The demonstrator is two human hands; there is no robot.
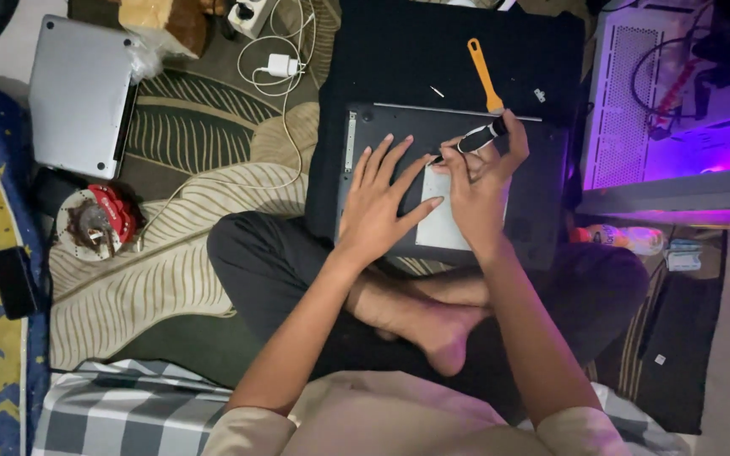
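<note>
Black casing fills the middle of the frame: a laptop (542,194) lies bottom-up on a dark mat (399,51). We press our left hand (382,207) flat, fingers spread, to steady it. Our right hand (479,186) pinches a screwdriver (475,140), tip on the casing (apparently at a screw). An orange pry tool (483,72) waits just above; a silver laptop (78,93) sits upper left.
</note>
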